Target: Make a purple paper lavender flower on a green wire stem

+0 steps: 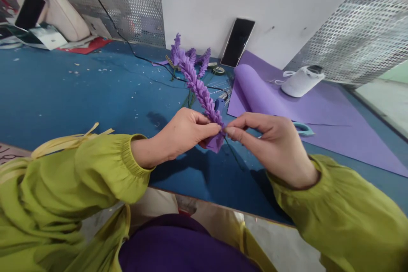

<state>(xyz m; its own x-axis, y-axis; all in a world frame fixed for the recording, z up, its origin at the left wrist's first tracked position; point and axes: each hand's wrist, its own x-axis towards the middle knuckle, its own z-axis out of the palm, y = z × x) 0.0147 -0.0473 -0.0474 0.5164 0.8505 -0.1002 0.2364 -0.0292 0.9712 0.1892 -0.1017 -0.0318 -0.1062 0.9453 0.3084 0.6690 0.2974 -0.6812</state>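
Pinched near its lower end, a purple foam lavender flower (199,85) leans up and away to the left. My left hand (183,132) is closed on it, thumb on top. A flat purple strip (216,142) hangs loose below the thumb, and a thin green stem (234,153) sticks out toward the lower right. With thumb and forefinger together, my right hand (264,140) pinches the edge of the purple strip beside the stem. Behind the flower, more purple flower spikes (205,61) lie on the blue table (95,89).
A phone (238,42) leans on the white panel. Purple sheets (334,136), a white pouch-like item (302,80) and teal-handled scissors (304,129) lie to the right. Rolls of green tape (218,70) and thin wires (219,89) sit behind my hands. A black cable (127,44) crosses the table.
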